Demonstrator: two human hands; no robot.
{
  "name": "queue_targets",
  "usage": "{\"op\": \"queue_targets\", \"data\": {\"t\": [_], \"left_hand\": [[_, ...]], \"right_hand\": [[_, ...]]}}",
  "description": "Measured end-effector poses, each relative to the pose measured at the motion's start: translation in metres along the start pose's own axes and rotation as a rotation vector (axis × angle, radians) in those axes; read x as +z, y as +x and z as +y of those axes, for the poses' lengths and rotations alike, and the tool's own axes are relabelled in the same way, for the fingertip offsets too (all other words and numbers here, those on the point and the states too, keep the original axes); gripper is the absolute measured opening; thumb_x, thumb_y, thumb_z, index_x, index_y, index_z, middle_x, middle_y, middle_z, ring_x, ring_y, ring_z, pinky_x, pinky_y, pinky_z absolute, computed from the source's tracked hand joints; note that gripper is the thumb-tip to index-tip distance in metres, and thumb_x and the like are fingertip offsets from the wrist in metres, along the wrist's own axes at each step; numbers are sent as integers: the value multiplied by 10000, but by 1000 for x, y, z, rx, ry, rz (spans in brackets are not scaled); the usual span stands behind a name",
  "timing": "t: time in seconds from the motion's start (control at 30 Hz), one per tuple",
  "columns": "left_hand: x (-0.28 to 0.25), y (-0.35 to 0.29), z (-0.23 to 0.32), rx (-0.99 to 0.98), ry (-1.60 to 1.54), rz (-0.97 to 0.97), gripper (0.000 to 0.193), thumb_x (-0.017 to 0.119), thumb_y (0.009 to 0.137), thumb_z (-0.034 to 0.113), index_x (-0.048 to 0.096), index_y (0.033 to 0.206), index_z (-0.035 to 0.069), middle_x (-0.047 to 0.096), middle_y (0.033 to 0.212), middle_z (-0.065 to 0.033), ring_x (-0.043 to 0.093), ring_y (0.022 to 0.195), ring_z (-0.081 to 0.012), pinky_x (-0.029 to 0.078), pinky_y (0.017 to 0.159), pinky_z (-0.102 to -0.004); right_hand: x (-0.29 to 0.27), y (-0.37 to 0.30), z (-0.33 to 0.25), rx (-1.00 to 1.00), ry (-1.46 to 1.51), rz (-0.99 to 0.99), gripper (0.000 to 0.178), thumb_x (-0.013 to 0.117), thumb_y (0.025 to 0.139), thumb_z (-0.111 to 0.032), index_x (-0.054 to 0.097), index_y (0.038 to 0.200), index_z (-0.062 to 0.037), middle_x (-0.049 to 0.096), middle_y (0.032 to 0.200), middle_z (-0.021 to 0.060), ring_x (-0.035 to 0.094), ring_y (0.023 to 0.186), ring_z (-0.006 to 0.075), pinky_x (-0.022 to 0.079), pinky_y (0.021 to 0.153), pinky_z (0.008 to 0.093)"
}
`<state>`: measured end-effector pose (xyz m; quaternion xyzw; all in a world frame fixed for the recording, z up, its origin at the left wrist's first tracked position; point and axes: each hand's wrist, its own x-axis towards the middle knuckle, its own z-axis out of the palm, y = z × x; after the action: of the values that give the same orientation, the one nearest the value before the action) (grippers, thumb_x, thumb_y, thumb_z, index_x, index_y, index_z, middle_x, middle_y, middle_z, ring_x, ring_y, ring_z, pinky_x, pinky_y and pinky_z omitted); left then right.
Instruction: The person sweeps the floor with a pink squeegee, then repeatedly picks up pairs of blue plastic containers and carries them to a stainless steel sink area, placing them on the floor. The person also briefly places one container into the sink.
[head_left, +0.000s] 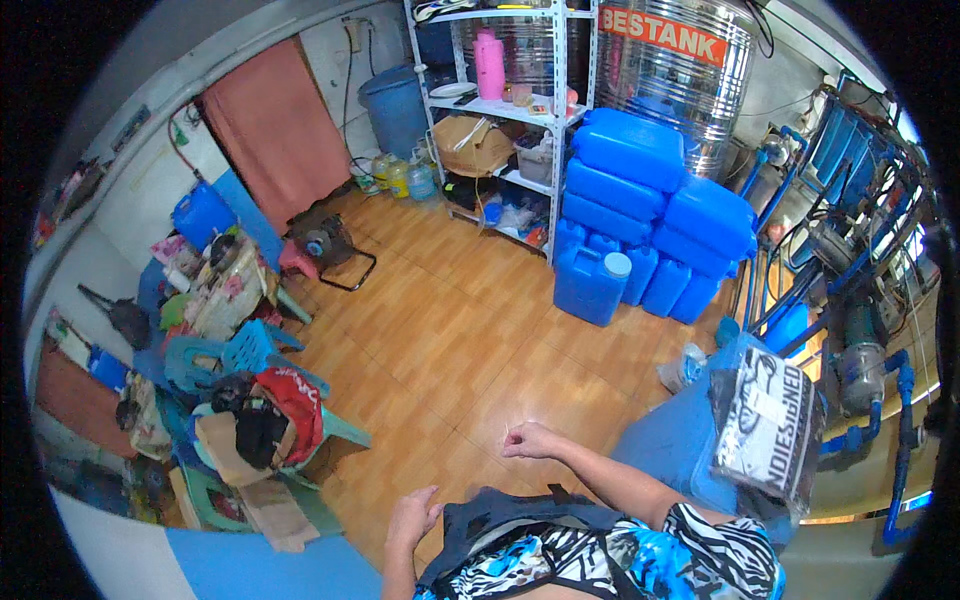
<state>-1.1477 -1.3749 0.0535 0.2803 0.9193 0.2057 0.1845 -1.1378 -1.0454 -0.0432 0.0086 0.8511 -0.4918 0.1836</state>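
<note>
My right hand (530, 441) reaches out over the tiled floor, its fingers curled into a pinch. A faint thin pale strand shows by the fingertips, too fine to name. Lower and to the left, my left hand (411, 516) hangs loosely near my body, thumb and fingers slightly apart, with nothing visible in it. Dark grey cloth (480, 517) lies against my front between the two forearms, below the patterned top (570, 560). Neither hand touches any of the things around the room.
Blue jerrycans (592, 285) are stacked beside a white metal shelf (553, 190) and a steel tank (690, 90). Pipes (890, 450) and a blue container (670, 440) stand at right. Left are a loaded plastic chair (345, 430), a cluttered table (225, 300) and a floor fan (322, 245).
</note>
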Motion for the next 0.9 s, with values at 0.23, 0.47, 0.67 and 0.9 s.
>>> {"op": "queue_targets", "data": {"t": [0.23,0.47,0.67,0.9], "left_hand": [[-56,173,-47,100,103,-68,404,675,793,225,615,1152,49,630,1129,-183,606,1019,-350,486,884,-421],[-103,366,-4,509,169,-246,349,643,815,208,610,1126,53,646,1046,-191,619,950,-364,496,825,-452],[-101,508,75,756,246,-443,358,625,842,216,603,1159,51,637,1100,-192,610,987,-365,499,854,-436],[-91,634,163,840,240,-420,384,640,838,215,588,1182,52,628,1124,-194,605,1012,-368,492,886,-430]], "right_hand": [[-70,70,45,279,28,66,364,672,803,-427,667,777,-63,636,666,46,592,596,144,472,541,301],[-136,59,82,693,524,348,274,695,810,-339,653,728,-81,601,619,7,524,509,98,400,452,257],[-182,69,129,712,963,653,214,702,828,-254,624,772,-62,605,644,31,563,518,105,440,444,254],[-293,125,179,733,1021,823,251,684,834,-260,632,807,-16,627,667,73,601,527,148,467,445,273]]}}
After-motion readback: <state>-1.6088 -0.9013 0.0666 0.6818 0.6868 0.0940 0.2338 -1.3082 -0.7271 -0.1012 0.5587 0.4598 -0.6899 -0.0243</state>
